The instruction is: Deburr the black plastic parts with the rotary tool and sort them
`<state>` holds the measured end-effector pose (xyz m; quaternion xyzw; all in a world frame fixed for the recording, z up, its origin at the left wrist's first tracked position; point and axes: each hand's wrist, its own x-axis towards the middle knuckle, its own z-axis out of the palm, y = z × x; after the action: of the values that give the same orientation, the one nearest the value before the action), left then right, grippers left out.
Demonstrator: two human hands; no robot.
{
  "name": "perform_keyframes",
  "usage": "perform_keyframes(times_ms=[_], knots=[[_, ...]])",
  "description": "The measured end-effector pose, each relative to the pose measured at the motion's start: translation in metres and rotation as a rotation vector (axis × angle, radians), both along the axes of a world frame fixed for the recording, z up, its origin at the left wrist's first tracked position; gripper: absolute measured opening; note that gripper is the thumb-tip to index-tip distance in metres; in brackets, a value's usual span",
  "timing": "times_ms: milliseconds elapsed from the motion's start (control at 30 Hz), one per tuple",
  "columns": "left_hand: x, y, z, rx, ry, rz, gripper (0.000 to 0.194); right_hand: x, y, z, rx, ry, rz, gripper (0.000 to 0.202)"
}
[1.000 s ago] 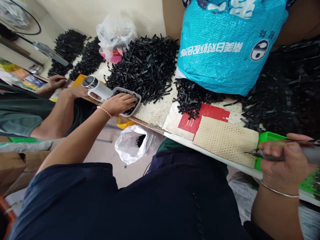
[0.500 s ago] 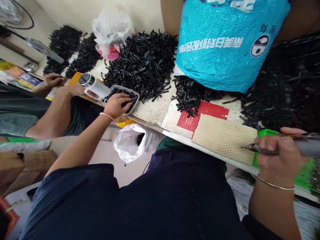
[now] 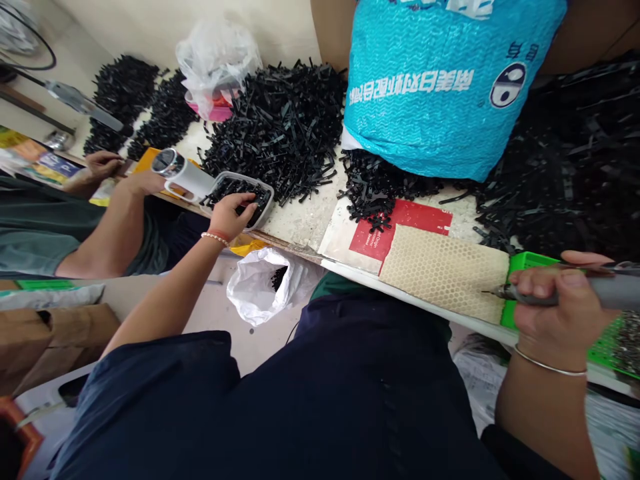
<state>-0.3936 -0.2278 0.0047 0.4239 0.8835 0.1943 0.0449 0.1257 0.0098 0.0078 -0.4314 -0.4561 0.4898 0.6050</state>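
My left hand (image 3: 233, 215) rests at a clear plastic tub (image 3: 269, 197) of small black parts, its fingertips among the parts; whether it pinches one is hidden. At the right, my right hand (image 3: 565, 303) is wrapped round a grey electric screwdriver (image 3: 613, 291). The thin tip points left, over the honeycomb-patterned beige mat (image 3: 440, 270). Under that mat lies a red and white sheet (image 3: 370, 241). Just behind my right hand is a green basket (image 3: 533, 260), with small metal pieces (image 3: 627, 340) at its right part.
Piles of black strips (image 3: 280, 127) cover the table's back. A big blue bag (image 3: 430, 87) stands upon them. Beside the tub is a white mug (image 3: 183, 175). Another person's hands (image 3: 104, 165) work at the left. An open white bag (image 3: 260, 287) hangs below the table edge.
The view has shifted slightly. My left hand's fingers have drawn together somewhat in the tub. My right hand keeps its hold on the screwdriver.
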Motion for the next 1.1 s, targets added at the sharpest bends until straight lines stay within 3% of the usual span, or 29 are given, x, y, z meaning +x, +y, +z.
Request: perform_keyframes(times_ms=[167, 300, 567, 900, 1100], knots=[[-0.001, -0.001, 0.002, -0.011, -0.037, 0.074, 0.041, 0.003, 0.0, -0.004, -0.043, 0.009, -0.038, 0.036], [-0.006, -0.004, 0.002, -0.01, -0.05, 0.099, 0.038, 0.008, 0.001, -0.008, 0.042, 0.036, 0.025, 0.03], [-0.011, -0.007, 0.0, -0.051, -0.001, 0.03, 0.043, 0.005, -0.001, -0.005, 0.045, 0.035, 0.063, 0.031], [-0.008, -0.005, 0.003, -0.054, 0.035, 0.06, 0.036, 0.003, 0.0, -0.009, 0.055, 0.008, 0.072, 0.035], [0.0, 0.004, -0.009, 0.036, 0.007, 0.224, 0.028, 0.002, 0.0, -0.011, 0.061, -0.005, 0.091, 0.041]])
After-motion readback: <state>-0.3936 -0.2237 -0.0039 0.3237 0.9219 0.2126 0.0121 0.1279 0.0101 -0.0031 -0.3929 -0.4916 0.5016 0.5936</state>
